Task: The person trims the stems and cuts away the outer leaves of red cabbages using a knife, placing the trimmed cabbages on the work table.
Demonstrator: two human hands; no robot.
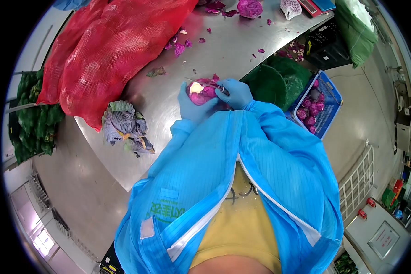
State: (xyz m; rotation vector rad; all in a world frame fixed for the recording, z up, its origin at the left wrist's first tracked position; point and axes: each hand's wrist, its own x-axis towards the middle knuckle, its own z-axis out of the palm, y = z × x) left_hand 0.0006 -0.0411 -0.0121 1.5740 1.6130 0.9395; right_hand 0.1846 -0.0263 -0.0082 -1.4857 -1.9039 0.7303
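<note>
My left hand (192,106), in a blue glove, is wrapped around a red cabbage (200,97) above the metal table (169,86). A pale cut patch shows on the cabbage's upper side. In my right hand (236,92), also gloved in blue, is a knife (223,90) with a dark handle. Its thin blade lies across the top of the cabbage and points left. To the left of my hands, several loose outer cabbage leaves (125,125) lie at the table edge.
A large red mesh sack (118,50) covers the table's left part. Another cabbage (250,7) sits at the far side among purple scraps. Right of the table stand a green-lined bin (268,84) and a blue basket (332,102) with several cabbages, with black crates (326,43) farther off.
</note>
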